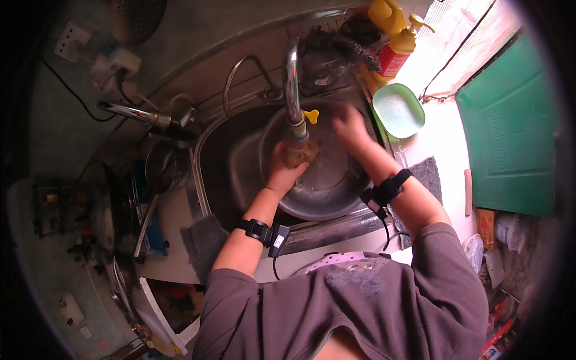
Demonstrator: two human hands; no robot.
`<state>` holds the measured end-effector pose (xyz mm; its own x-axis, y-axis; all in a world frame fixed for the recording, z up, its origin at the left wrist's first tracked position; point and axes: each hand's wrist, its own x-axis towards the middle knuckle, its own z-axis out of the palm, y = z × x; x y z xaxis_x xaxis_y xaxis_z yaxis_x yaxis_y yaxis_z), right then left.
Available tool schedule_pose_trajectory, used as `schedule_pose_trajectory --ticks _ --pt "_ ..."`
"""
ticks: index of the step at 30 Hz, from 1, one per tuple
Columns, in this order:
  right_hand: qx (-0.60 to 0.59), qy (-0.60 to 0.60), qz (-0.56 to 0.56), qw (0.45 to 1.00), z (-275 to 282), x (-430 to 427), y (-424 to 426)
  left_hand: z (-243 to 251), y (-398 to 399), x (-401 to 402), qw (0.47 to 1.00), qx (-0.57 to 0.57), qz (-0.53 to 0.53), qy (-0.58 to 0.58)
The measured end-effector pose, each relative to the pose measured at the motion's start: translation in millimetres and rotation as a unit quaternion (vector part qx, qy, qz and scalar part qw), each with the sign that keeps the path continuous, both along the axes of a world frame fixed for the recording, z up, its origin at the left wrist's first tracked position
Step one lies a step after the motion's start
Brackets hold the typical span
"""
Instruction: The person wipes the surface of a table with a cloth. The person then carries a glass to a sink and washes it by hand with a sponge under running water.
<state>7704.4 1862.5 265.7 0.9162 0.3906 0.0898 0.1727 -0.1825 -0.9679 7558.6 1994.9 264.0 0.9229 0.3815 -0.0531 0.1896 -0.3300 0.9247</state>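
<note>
A round metal basin (324,204) rests in the dark sink (245,157). Under the curved chrome faucet (293,85), my left hand (284,168) is closed around a translucent brownish item (300,155), perhaps a cup; the spout partly hides it. A yellow valve handle (311,116) sticks out beside the faucet's end. My right hand (348,126) is raised over the basin's right side, blurred, and whether it holds anything cannot be told. Some water seems to lie in the basin.
Right of the sink stand a green-rimmed container (398,110) and a yellow pump bottle (398,54). Grey cloths (204,243) lie at both sides of the sink's front. A second chrome faucet (135,113) and a pan (163,168) are at left; a green panel (510,130) is at right.
</note>
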Motion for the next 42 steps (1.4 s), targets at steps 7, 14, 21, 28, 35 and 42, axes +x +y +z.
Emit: schedule_pose_trajectory --ticks 7,14,21,28,35,42 --pt "0.102 0.110 0.035 0.988 53.9 53.9 16.1 -11.0 -10.5 -20.5 0.997 -0.005 0.013 -0.072" --pt "0.094 0.111 0.082 0.986 27.9 57.3 21.4 -7.7 -14.9 -35.6 0.997 -0.059 0.000 -0.059" --pt "0.073 0.175 0.002 0.982 24.1 68.8 39.7 7.0 -19.6 -43.6 0.995 -0.083 0.003 -0.057" --pt "-0.098 -0.017 -0.003 0.995 17.2 80.5 3.2 6.0 -19.6 -50.5 0.995 -0.072 0.007 -0.064" --pt "-0.054 0.125 0.076 0.988 22.1 9.5 -25.3 15.5 -19.4 -50.2 0.995 -0.064 0.009 -0.074" --pt "0.088 0.447 0.279 0.845 28.0 -72.4 -42.5 20.2 -29.1 -39.9 0.995 -0.023 -0.005 -0.099"
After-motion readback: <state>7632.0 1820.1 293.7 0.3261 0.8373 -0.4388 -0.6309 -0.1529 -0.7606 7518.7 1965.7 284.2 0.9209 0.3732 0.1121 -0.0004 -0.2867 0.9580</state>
